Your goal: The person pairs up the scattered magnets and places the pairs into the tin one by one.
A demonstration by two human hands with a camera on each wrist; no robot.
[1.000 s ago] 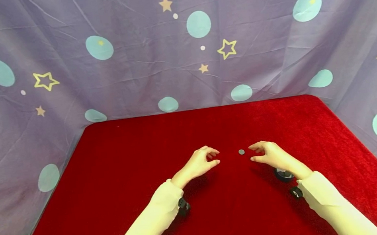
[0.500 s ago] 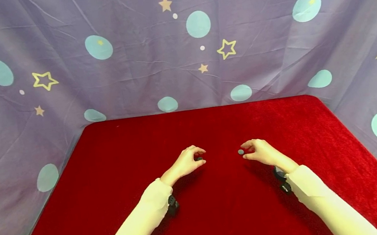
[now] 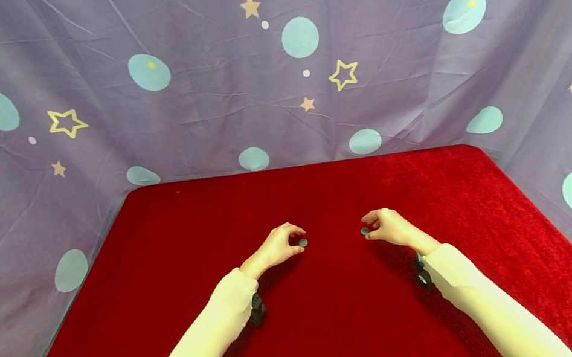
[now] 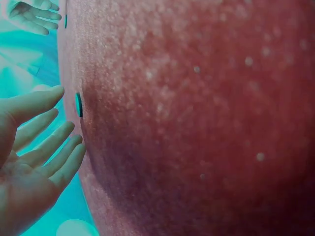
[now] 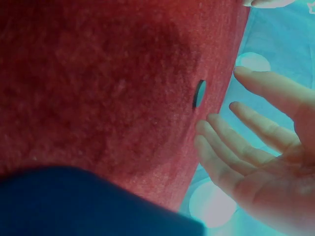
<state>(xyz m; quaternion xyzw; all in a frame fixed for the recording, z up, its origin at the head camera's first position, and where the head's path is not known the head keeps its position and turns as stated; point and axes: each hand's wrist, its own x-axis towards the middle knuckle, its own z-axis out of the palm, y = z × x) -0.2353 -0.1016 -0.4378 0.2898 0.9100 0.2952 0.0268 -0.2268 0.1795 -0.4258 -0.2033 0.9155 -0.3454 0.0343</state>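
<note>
L hand (image 3: 277, 247) & R hand (image 3: 393, 228) were spread, pinching nothing, nr flat L disc (image 3: 303, 242) & R disc (image 3: 365, 231); so thin, they might've skidded on red velvet (image 3: 289, 202).

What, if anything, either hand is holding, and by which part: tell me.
Nothing is held. The left hand is beside one disc and the right hand beside another disc; both discs lie on the red cloth, clear of the fingers.
</note>
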